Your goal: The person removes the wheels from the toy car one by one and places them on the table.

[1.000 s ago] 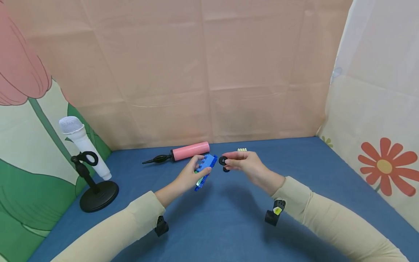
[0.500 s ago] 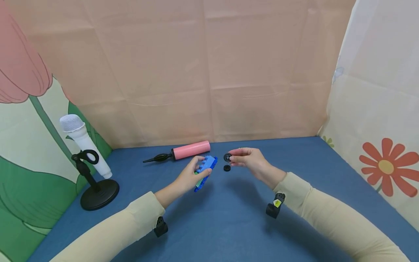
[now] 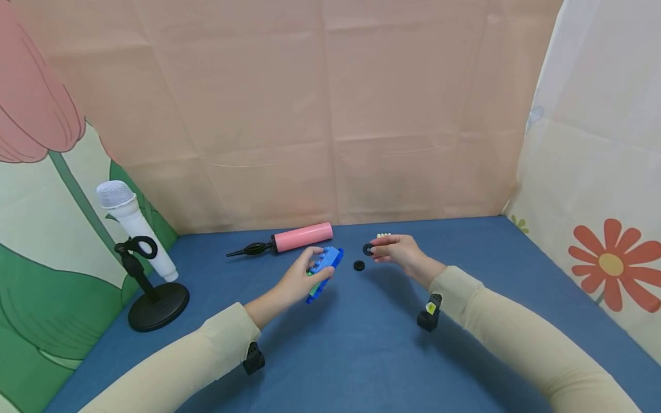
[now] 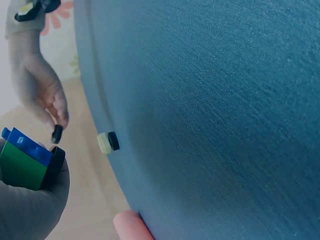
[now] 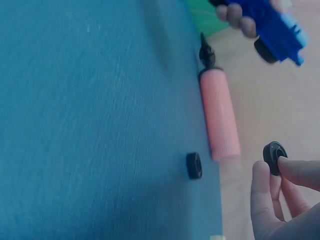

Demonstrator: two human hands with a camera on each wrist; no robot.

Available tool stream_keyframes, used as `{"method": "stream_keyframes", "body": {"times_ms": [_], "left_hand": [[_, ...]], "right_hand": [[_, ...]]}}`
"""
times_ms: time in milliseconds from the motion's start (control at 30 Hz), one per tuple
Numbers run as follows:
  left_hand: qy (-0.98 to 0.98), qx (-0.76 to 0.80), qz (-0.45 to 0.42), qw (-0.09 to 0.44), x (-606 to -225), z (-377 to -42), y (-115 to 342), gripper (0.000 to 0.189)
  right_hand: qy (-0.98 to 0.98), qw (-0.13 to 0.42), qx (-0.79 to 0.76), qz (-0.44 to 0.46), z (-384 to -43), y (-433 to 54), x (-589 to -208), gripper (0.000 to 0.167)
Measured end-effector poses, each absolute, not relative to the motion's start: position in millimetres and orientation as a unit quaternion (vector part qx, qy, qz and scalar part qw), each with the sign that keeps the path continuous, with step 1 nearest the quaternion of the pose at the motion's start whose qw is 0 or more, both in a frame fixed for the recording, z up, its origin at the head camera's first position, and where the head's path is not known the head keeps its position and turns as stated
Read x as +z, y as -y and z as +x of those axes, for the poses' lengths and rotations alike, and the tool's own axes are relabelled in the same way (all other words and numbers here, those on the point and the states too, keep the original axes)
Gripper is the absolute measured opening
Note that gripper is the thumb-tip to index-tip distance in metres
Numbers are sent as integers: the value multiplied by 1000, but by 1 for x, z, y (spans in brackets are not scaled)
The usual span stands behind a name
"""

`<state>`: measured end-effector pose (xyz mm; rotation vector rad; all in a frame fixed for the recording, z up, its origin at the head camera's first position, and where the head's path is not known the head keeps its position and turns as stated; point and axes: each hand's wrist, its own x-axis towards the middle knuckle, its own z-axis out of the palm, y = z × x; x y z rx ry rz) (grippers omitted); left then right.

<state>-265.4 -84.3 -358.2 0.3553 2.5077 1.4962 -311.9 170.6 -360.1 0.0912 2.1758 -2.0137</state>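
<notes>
**A black wheel point(image 3: 367, 249) in the right hand point(image 3: 400, 252), a blue brick toy point(image 3: 329, 258) in the left hand point(image 3: 302, 274)**

The right hand pinches the wheel between thumb and fingers, holding it up off the table. The left hand grips the toy, thumb on the near side and fingers on the far side, with the toy tilted and its blue studs facing left. A green section point(image 4: 22, 167) shows in the left wrist view, and a dark round wheel sits against the toy's lower side. Toy and held wheel are apart.

Between the hands, a loose wheel point(image 3: 358, 265) lies flat on the blue tabletop point(image 3: 330, 355), near side of the held one and just left of it. A pale yellow brick point(image 3: 384, 235) peeks out beyond the right hand, which hides part of it.

Farther left, past the left hand, a pink pump point(image 3: 303, 237) lies with its black nozzle point(image 3: 240, 252) pointing left. At the left end, a white microphone point(image 3: 136, 229) leans in a black stand point(image 3: 157, 307) with a round base. Along the far side hangs a peach cloth point(image 3: 258, 115); a red flower point(image 3: 611, 264) is printed on the right-hand cloth.
</notes>
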Motion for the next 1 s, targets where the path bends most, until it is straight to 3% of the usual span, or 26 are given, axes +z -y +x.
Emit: {"method": "stream_keyframes", "body": {"times_ms": [567,1000], "left_hand": [[-845,509,132,97,-359,-265,84,54],[-842,511,141,100,-360,-264,82,54]], "right_hand": [[-753,150,-634,86,-349,-192,-389,29],[-834,110,-537,57,-351,-192,-397,20]]}}
